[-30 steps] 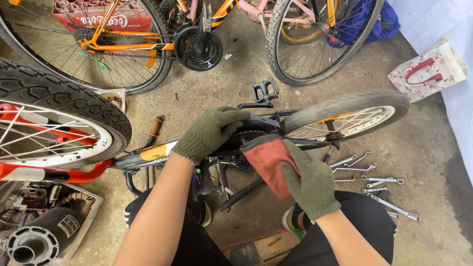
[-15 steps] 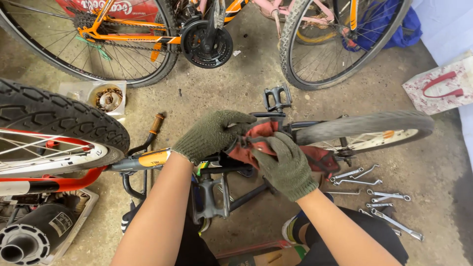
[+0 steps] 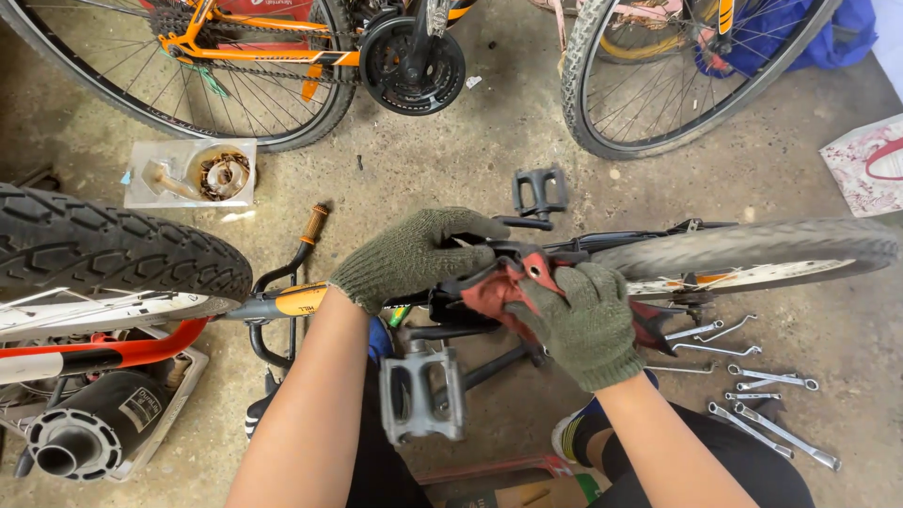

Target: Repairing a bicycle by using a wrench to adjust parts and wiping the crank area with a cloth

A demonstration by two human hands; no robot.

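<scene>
An upside-down bicycle with a black and orange frame [image 3: 282, 303] lies in front of me. My left hand [image 3: 409, 256], in a green knit glove, grips the black crank area [image 3: 475, 246] of the frame. My right hand [image 3: 578, 320], also gloved, presses a red rag [image 3: 494, 287] against the same part. A grey pedal [image 3: 421, 395] hangs near me and a black pedal [image 3: 539, 192] sticks out on the far side. The bicycle's rear wheel [image 3: 752, 246] runs off to the right.
Several spanners [image 3: 767, 400] lie on the concrete floor at the right. A knobbly tyre [image 3: 113, 249] and a black exhaust pipe [image 3: 103, 423] sit at the left. Another orange bicycle [image 3: 282, 52] stands at the back. A tray with a sprocket [image 3: 221, 174] lies near it.
My right hand has brought the red rag up from below onto the crank area beside my left hand. The view has shifted closer and slightly downward.
</scene>
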